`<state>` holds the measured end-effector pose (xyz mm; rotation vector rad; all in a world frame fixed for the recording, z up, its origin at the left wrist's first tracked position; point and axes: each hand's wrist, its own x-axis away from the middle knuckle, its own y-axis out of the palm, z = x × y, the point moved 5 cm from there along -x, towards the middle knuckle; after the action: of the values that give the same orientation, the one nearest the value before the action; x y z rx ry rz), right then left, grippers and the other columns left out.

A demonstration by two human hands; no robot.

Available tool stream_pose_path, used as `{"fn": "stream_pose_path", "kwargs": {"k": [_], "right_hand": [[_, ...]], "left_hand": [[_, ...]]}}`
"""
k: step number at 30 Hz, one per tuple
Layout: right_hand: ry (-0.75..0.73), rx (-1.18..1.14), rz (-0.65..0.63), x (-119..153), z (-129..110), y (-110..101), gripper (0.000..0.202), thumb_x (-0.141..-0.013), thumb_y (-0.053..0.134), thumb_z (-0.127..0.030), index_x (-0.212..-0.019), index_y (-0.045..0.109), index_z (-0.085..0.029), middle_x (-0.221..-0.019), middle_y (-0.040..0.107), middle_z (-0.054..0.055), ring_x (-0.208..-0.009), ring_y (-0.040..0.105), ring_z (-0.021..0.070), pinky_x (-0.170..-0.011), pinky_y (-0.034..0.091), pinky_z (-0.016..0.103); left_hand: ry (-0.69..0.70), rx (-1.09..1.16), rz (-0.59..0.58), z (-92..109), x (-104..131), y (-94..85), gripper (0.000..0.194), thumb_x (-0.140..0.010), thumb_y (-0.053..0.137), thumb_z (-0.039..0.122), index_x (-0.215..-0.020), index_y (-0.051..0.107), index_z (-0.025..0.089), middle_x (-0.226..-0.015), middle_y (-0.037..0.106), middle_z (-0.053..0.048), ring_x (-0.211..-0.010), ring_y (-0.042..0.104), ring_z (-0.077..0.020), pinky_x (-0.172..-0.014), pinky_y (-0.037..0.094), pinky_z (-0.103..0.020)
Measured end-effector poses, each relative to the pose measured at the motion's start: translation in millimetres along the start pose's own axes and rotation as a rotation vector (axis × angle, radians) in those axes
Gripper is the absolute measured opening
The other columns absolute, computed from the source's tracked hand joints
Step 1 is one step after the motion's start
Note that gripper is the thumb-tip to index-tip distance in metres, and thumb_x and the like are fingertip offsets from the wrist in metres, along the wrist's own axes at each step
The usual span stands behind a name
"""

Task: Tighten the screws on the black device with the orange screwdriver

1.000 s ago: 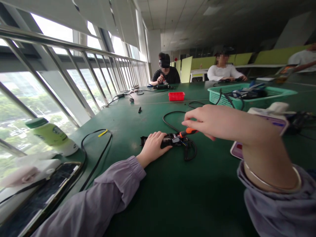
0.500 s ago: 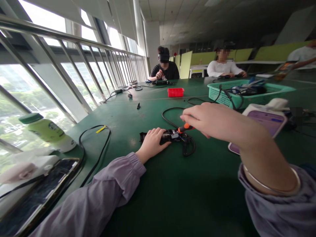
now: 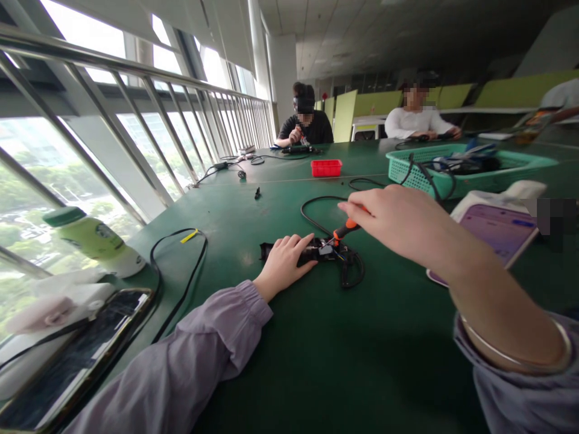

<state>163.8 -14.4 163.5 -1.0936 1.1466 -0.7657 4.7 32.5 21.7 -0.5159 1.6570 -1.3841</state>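
A black device (image 3: 266,251) with its inner parts and thin wires exposed lies on the green table (image 3: 289,349). My left hand (image 3: 286,260) is wrapped over its left half and presses it to the tabletop. In my right hand (image 3: 384,217) is an orange and black screwdriver (image 3: 344,229), tilted, its tip down at the open part of the device. A black cable (image 3: 312,204) curves behind the device, and a short loop of it hangs at its right end. The fingertips of my right hand are partly hidden behind the hand.
A teal basket (image 3: 511,179) of tools and a purple-screened phone (image 3: 493,235) are at the right. A red tray (image 3: 326,168) sits farther back. Bottle (image 3: 97,241), dark phone (image 3: 76,361) and cable loop (image 3: 183,286) lie left. People sit across the table.
The whole view has shifted slightly, moving things to the right. The screwdriver shows more of its handle, and my right hand has drawn slightly away from the device. Both hands keep their holds.
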Motion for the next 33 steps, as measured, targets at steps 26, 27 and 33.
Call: {"fn": "stream_pose_path", "kwargs": {"k": [26,27,33], "right_hand": [[-0.082,-0.058,-0.083,11,3,4,0.023,-0.087,0.042,-0.039,-0.09,0.058,-0.023,-0.062,0.06,0.002,-0.05,0.051,0.0162,-0.048,0.026,0.025],[-0.057,-0.051,-0.118,12,3,5,0.027,-0.088,0.038,-0.04,-0.087,0.059,-0.024,-0.059,0.058,0.001,-0.048,0.05,0.0161,-0.047,0.025,0.025],[-0.12,-0.037,-0.001,17,0,2,0.021,-0.082,0.049,-0.031,-0.102,0.054,-0.022,-0.064,0.061,0.001,-0.05,0.051,0.0149,-0.049,0.026,0.024]], "left_hand": [[0.006,-0.016,-0.005,3,0,0.2,0.057,-0.083,0.048,0.038,-0.136,0.038,0.017,-0.108,0.055,-0.008,-0.098,0.051,-0.0239,-0.088,0.04,-0.038],[0.007,-0.016,-0.004,3,0,0.2,0.058,-0.084,0.048,0.038,-0.136,0.037,0.017,-0.108,0.055,-0.008,-0.098,0.051,-0.0239,-0.088,0.04,-0.037],[0.014,-0.03,-0.004,3,1,1.4,0.058,-0.084,0.047,0.038,-0.137,0.037,0.015,-0.108,0.055,-0.009,-0.098,0.05,-0.0246,-0.088,0.04,-0.038]]}}
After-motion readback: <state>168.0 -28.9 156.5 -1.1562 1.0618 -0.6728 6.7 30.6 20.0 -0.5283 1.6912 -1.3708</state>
